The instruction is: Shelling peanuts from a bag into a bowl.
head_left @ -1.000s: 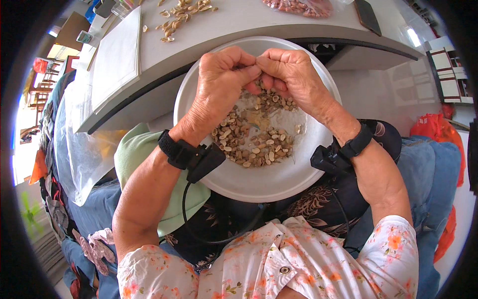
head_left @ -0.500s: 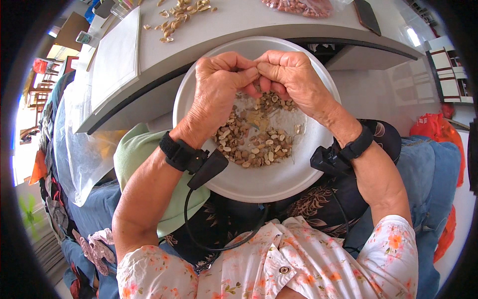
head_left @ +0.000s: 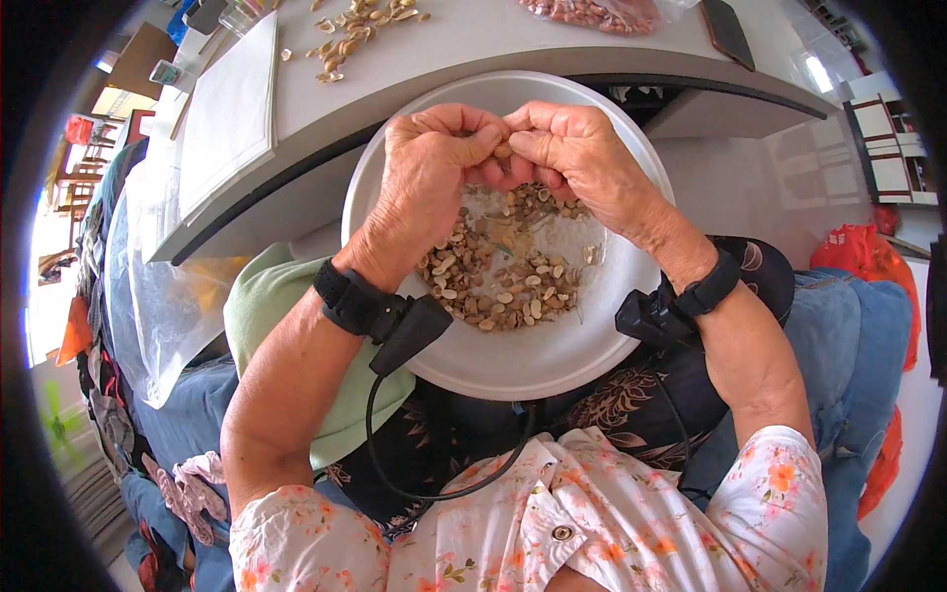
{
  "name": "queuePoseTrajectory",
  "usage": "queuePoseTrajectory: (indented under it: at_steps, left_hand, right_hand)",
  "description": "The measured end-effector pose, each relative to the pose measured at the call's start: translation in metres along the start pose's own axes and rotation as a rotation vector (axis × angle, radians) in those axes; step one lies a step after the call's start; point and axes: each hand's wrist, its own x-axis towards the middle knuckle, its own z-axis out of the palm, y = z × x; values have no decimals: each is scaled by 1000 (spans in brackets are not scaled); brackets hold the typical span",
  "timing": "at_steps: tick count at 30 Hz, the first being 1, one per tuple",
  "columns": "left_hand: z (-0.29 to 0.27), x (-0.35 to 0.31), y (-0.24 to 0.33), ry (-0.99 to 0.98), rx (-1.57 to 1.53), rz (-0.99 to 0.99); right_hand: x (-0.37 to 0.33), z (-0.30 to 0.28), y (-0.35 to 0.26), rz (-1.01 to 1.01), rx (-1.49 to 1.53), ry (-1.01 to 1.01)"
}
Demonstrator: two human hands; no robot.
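Note:
Over the far half of a wide white basin (head_left: 473, 367), my left hand (head_left: 431, 163) and my right hand (head_left: 580, 148) meet at the fingertips. Both are closed, thumbs against index fingers, on a small tan peanut (head_left: 502, 152) that shows between the thumb tips. Fingers cover most of it, so I cannot tell how far its shell is split. Below them, broken peanut shells (head_left: 493, 296) lie scattered over the basin's bottom. The basin rests on my lap, its far rim against the table edge.
On the grey table (head_left: 444, 61) lie a pile of peanuts and shells (head_left: 347, 44), a bag of reddish kernels (head_left: 597, 14), a dark phone (head_left: 727, 36) and white sheets (head_left: 229, 113). A black cable (head_left: 371, 434) hangs from my left wrist strap. Green cloth (head_left: 286, 326) sits left of the basin.
My thumbs have drawn slightly apart, and the peanut between them now shows. Both forearms and the basin stay nearly where they were.

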Motion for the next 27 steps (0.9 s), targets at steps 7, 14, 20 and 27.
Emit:
queuePoseTrajectory:
  at_steps: [7,14,20,27]
  left_hand:
    - [-5,7,1,-64,-49,5]
    - [-3,8,5,-79,-62,49]
    - [-4,9,7,-45,-64,50]
    - [-4,8,7,19,-9,94]
  right_hand:
    - [5,-4,7,-112,1,83]
    - [6,-6,11,-119,33,149]
    - [4,-2,6,-85,68,132]
    - [6,-2,9,-60,151,96]
